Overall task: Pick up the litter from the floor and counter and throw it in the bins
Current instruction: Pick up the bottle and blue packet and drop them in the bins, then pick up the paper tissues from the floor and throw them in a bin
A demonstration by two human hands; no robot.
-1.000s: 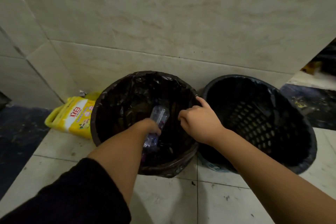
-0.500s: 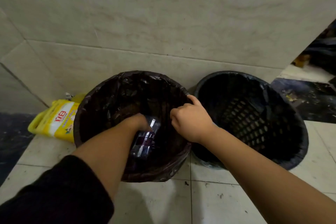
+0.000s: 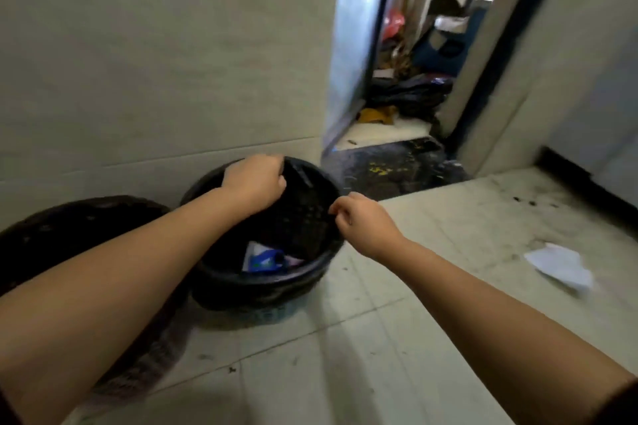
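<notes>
Two black bins stand against the tiled wall. The right bin (image 3: 221, 281) holds a blue and white wrapper (image 3: 264, 259) at its bottom. My left hand (image 3: 255, 185) is closed on the black liner at that bin's far rim. My right hand (image 3: 359, 222) pinches the liner at the bin's right rim. The left bin (image 3: 69, 217), lined with a dark bag, is partly hidden behind my left forearm. A crumpled white paper (image 3: 561, 267) lies on the floor to the right.
A doorway (image 3: 407, 79) at the back right opens onto a cluttered room with bags and clothes. A dark threshold mat (image 3: 390, 166) lies before it. The pale floor tiles (image 3: 345, 355) carry small dark specks.
The view has swung right. My left hand let go of the plastic bottle in the left bin, and both hands have moved over to the right bin's liner.
</notes>
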